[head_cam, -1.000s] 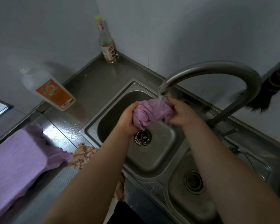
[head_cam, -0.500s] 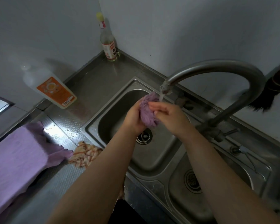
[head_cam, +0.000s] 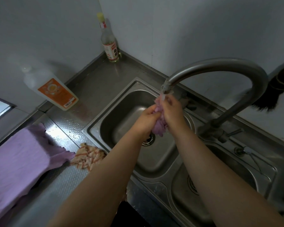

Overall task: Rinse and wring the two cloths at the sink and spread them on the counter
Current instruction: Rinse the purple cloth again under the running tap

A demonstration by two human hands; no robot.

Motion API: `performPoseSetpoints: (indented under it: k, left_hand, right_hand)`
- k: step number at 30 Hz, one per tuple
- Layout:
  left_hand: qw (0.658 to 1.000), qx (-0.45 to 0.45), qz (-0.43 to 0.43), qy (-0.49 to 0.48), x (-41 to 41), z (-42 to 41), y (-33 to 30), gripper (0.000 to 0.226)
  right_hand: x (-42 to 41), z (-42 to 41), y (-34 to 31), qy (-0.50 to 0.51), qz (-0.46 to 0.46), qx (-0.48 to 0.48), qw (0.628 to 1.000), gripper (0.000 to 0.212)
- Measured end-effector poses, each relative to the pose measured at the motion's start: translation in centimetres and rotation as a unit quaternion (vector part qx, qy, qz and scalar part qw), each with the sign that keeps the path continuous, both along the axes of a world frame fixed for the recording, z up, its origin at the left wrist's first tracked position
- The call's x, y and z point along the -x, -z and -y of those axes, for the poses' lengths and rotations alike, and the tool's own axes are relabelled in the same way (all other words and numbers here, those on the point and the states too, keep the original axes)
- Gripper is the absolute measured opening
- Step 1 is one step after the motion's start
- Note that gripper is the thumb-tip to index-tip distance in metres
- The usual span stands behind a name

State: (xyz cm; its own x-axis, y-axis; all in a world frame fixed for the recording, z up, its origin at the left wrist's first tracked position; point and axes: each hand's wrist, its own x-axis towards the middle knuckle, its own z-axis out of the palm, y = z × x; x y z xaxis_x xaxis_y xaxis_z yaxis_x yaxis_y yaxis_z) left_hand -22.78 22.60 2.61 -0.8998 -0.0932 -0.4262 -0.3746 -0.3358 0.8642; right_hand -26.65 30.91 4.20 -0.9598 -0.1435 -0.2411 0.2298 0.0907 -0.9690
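Note:
A bunched purple cloth [head_cam: 160, 127] is squeezed between my left hand [head_cam: 147, 118] and my right hand [head_cam: 171, 110] over the left basin of the steel sink [head_cam: 95, 128]. Its top end sits right under the spout of the curved tap [head_cam: 220, 66], where water runs onto it. A second purple cloth [head_cam: 18, 161] lies spread flat on the counter at the far left. A crumpled cloth with orange stripes [head_cam: 88, 157] lies beside the sink's front left corner.
A white detergent bottle with an orange label [head_cam: 54, 89] leans against the left wall. A glass bottle with a yellow cap [head_cam: 109, 41] stands in the back corner. The right basin [head_cam: 220, 185] is under my right forearm. A dark brush [head_cam: 272, 97] hangs at right.
The cloth was held wide between my hands under the stream; both hands have since come together and bunched it into a vertical wad, with my right hand now over its upper end.

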Motion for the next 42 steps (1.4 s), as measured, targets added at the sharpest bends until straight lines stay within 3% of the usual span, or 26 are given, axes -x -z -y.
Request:
performPoseSetpoints:
  k: [3,5,7,10,14,17,19,21,23,25,27,28,29,31,34,37,40,42]
  left_hand:
    - [0.993,0.066,-0.015,-0.092,-0.2,-0.5,0.0,0.016]
    - [0.989,0.048,-0.005,-0.143,-0.5,-0.5,-0.1,0.026]
    - [0.989,0.025,0.014,-0.147,-0.7,-0.4,-0.5,0.029]
    - [0.992,0.071,0.033,-0.098,-0.9,-0.4,-0.6,0.023]
    - [0.992,0.082,0.075,-0.067,-1.0,0.2,-0.9,0.045]
    - [0.992,0.072,0.099,0.024,-1.3,1.4,-1.1,0.055]
    - [0.988,0.029,0.116,0.101,-1.9,2.3,-1.3,0.04]
    - [0.988,-0.056,0.108,0.09,-2.4,3.4,-1.0,0.021]
    - [0.986,-0.148,0.078,0.007,-2.5,4.9,-1.1,0.019]
    - [0.976,-0.201,0.045,-0.065,-2.4,6.5,-1.1,0.027]
    - [0.975,-0.201,0.031,-0.09,-2.1,7.3,-1.4,0.025]
    - [0.978,-0.188,0.027,-0.083,-1.8,7.3,-1.7,0.023]
    - [0.983,-0.165,0.025,-0.069,-1.4,7.2,-2.0,0.023]
    - [0.993,-0.109,0.03,-0.02,-0.5,6.1,-3.0,0.026]
    - [0.996,-0.064,0.035,0.046,0.8,4.1,-3.9,0.025]
    - [0.996,-0.073,0.011,0.059,1.5,3.7,-4.6,0.014]
    - [0.995,-0.098,-0.013,0.016,1.5,5.2,-5.5,0.003]
    - [0.999,-0.017,0.02,-0.042,1.4,6.4,-5.1,0.009]
  right_hand:
    - [0.9,1.4,0.5,0.083,0.098,0.071,0.989,0.024]
    - [1.7,2.3,0.7,0.124,0.134,0.121,0.976,0.025]
    - [2.4,2.6,0.6,0.14,0.129,0.113,0.975,0.026]
    - [2.8,2.9,-0.4,0.161,0.105,0.116,0.974,0.024]
    - [3.3,3.0,-0.7,0.147,0.073,0.068,0.984,0.027]
    - [3.8,2.9,-1.5,0.149,0.074,0.033,0.986,0.022]
    - [4.9,2.3,-2.4,0.2,0.127,0.144,0.961,0.032]
    - [5.6,0.7,-2.2,0.205,0.149,0.228,0.94,0.043]
    - [5.9,-1.2,-1.2,0.139,0.118,0.212,0.96,0.053]
    - [5.2,-3.4,-0.5,0.038,0.15,0.148,0.977,0.05]
    - [4.3,-4.9,-0.3,-0.049,0.117,-0.048,0.991,0.024]
    - [4.1,-5.6,-0.1,-0.113,0.086,-0.122,0.982,0.026]
    - [3.7,-6.0,0.4,-0.175,0.063,-0.157,0.97,0.048]
    - [3.0,-5.9,1.3,-0.307,0.019,-0.164,0.937,0.076]
    - [1.1,-3.9,2.2,-0.404,0.007,-0.145,0.903,0.075]
    - [-0.4,-2.4,3.2,-0.365,0.091,-0.021,0.926,0.06]
    - [-0.8,-2.4,5.1,-0.225,0.127,-0.044,0.965,0.034]
    - [-1.0,-3.2,5.4,-0.156,0.151,-0.061,0.974,0.019]
